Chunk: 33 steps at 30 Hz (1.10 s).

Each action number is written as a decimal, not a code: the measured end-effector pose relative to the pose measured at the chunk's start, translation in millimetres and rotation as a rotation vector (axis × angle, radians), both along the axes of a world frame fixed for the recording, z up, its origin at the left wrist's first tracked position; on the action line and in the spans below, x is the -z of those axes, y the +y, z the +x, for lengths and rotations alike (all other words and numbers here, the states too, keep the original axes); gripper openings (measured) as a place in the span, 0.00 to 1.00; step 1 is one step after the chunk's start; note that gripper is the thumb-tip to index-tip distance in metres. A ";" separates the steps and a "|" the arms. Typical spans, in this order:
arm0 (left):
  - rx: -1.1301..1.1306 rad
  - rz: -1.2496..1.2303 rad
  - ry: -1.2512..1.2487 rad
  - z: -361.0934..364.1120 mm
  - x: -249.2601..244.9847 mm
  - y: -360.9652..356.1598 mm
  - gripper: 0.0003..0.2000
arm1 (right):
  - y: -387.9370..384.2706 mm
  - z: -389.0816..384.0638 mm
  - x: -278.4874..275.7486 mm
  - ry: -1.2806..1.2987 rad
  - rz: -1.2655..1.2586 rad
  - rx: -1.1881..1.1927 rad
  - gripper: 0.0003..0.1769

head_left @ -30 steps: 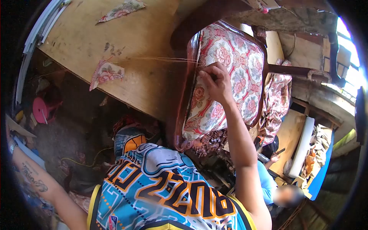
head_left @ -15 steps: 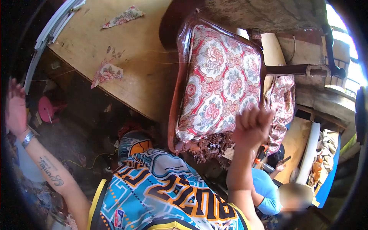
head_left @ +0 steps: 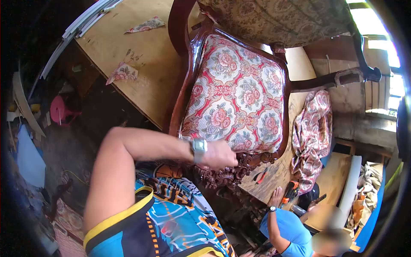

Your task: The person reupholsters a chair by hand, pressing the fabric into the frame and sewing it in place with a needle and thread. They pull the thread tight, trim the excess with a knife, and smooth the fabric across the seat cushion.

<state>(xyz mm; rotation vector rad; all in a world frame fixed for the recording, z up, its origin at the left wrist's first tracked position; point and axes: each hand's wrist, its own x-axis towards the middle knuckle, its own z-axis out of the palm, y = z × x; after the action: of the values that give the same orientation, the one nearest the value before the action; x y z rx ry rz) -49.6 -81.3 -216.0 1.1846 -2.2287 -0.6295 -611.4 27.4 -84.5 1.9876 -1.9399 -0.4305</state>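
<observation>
one pink stool [head_left: 61, 110] is showing at far left, beyond the edge of the wooden table [head_left: 156, 55]. two floral scraps [head_left: 147, 25] are lying apart on the table. to their right, the carved chair [head_left: 184, 92] is standing over the tabletop, its floral seat [head_left: 233, 98] facing me. i am holding my left hand [head_left: 219, 155], fingers curled, at the seat's lower edge by the carved rail [head_left: 257, 159]; i cannot tell whether it is gripping anything. some skin [head_left: 247, 254] is showing at the bottom edge, and i cannot tell whether it is my right hand, nor how that hand is posed. farther right, a co-worker [head_left: 289, 227] in blue is placing a hand near an orange-and-black tool [head_left: 291, 190]. patterned cloth [head_left: 311, 132] is draping just above it, and crumpled cloth [head_left: 364, 188] is lying beyond.
</observation>
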 end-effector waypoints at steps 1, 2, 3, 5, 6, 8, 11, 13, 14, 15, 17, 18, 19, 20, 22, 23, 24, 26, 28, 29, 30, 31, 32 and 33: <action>-0.158 -0.046 -0.067 18.4 0.1 -3.1 0.08 | 25.3 -2.2 1.8 0.074 0.031 0.010 0.22; -0.313 -0.088 -0.136 44.4 -4.2 -3.0 0.06 | 38.7 -11.8 9.6 0.104 0.071 0.043 0.21; -0.519 -0.159 -0.203 84.3 -27.7 8.3 0.05 | 47.7 -17.8 19.8 0.112 0.121 0.082 0.19; -0.944 -0.074 -0.427 153.3 -59.4 33.9 0.07 | 43.4 -26.3 46.5 0.079 0.191 0.168 0.18; -1.098 -0.104 -0.458 179.4 -51.0 52.4 0.10 | 34.4 -26.5 60.5 0.041 0.220 0.211 0.18; -1.289 0.011 -0.450 200.0 -47.3 100.2 0.12 | 3.0 -17.2 86.9 -0.130 0.228 0.248 0.19; -0.889 0.472 -0.032 189.7 -65.3 142.2 0.15 | -83.9 83.1 115.9 -0.698 0.180 0.003 0.23; -0.808 0.470 0.448 172.1 -74.0 160.6 0.14 | -134.2 292.5 95.4 -1.113 0.255 -0.193 0.30; -0.807 0.493 0.630 159.5 -83.9 164.4 0.12 | -145.8 374.3 93.3 -1.264 0.311 -0.331 0.27; -0.770 0.427 0.718 146.6 -82.1 168.2 0.11 | -157.4 456.2 91.3 -1.415 0.393 -0.467 0.25; -0.708 0.248 0.814 117.4 -73.2 173.5 0.08 | -168.7 560.7 83.1 -0.987 0.348 -0.712 0.28; -0.682 0.137 0.820 105.9 -71.5 177.3 0.07 | -174.0 594.2 98.9 -0.923 0.271 -0.845 0.29; -0.624 0.137 0.789 102.1 -75.8 184.3 0.06 | -172.0 613.9 103.2 -0.836 0.299 -0.806 0.30; -0.572 0.132 0.758 99.7 -78.5 190.7 0.06 | -168.5 628.1 106.1 -0.749 0.328 -0.772 0.31; -0.451 0.004 0.802 95.0 -75.5 200.9 0.08 | -156.5 641.3 112.7 -0.668 0.303 -0.787 0.29; -0.465 -0.013 0.821 90.6 -73.6 205.7 0.09 | -152.7 642.7 114.9 -0.624 0.294 -0.792 0.29; -0.479 -0.028 0.838 86.4 -72.2 209.3 0.09 | -150.7 643.2 115.3 -0.588 0.291 -0.790 0.28; -0.416 -0.002 0.819 91.2 -69.5 215.3 0.10 | -149.3 650.1 114.8 -0.532 0.283 -0.798 0.27; -0.391 -0.007 0.827 94.2 -69.2 218.7 0.12 | -150.7 654.0 114.8 -0.530 0.300 -0.751 0.24; -0.392 -0.024 0.845 95.1 -69.8 219.3 0.12 | -151.0 654.2 115.3 -0.533 0.309 -0.725 0.23; -0.389 -0.043 0.859 94.9 -69.9 219.2 0.13 | -152.4 653.4 118.7 -0.572 0.322 -0.745 0.22; -0.376 -0.052 0.881 91.8 -69.5 218.8 0.14 | -154.6 650.0 124.0 -0.609 0.336 -0.764 0.20; -0.364 -0.060 0.907 86.7 -69.9 218.2 0.15 | -155.6 645.4 126.8 -0.643 0.353 -0.782 0.19; -0.351 -0.069 0.930 83.1 -69.9 217.0 0.16 | -155.6 643.3 127.4 -0.610 0.350 -0.798 0.18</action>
<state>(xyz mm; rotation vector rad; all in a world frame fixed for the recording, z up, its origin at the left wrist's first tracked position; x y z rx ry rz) 33.4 135.8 -146.1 0.9329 -1.2236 -0.7441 32.0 -128.2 -211.9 3.1627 -1.1680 0.0741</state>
